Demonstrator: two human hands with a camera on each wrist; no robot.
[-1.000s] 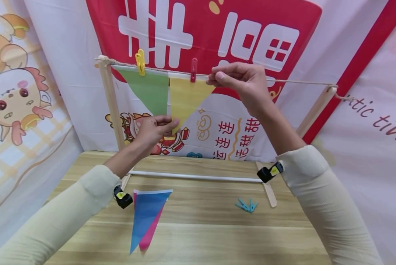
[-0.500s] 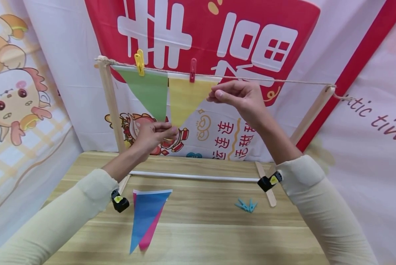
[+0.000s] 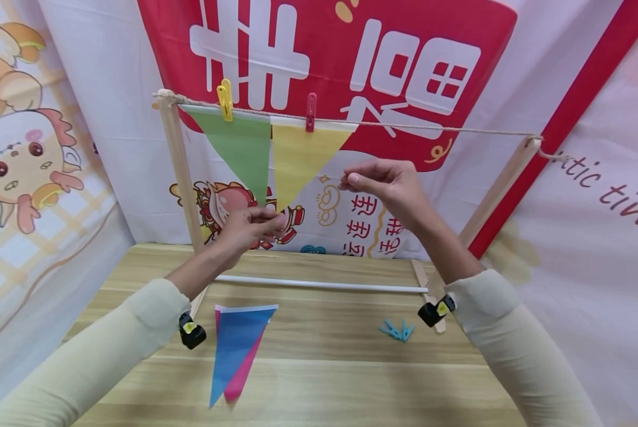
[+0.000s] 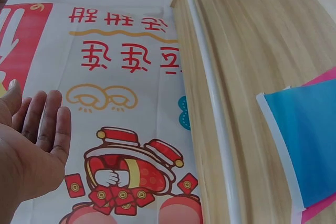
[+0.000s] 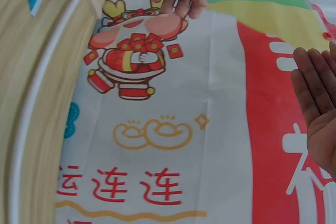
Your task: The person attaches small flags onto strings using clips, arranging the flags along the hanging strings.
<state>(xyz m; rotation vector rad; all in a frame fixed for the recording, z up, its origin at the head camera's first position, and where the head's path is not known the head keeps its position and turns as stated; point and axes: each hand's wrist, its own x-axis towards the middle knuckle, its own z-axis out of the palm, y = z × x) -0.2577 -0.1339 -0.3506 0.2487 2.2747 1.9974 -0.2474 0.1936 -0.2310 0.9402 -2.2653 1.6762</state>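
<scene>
Yellow flag [image 3: 299, 160] hangs free; left hand [image 3: 246, 227] and right hand [image 3: 385, 185] (both empty, relaxed) just below.

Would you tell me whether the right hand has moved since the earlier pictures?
Yes. The right hand has dropped from the string and now sits well below it.

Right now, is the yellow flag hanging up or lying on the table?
Hanging up: the yellow flag is clipped to the string by a red clothespin.

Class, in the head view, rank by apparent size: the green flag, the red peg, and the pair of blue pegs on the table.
1. green flag
2. blue pegs
3. red peg
The pegs' ranking is unsure: the blue pair lies nearer the camera.
</scene>
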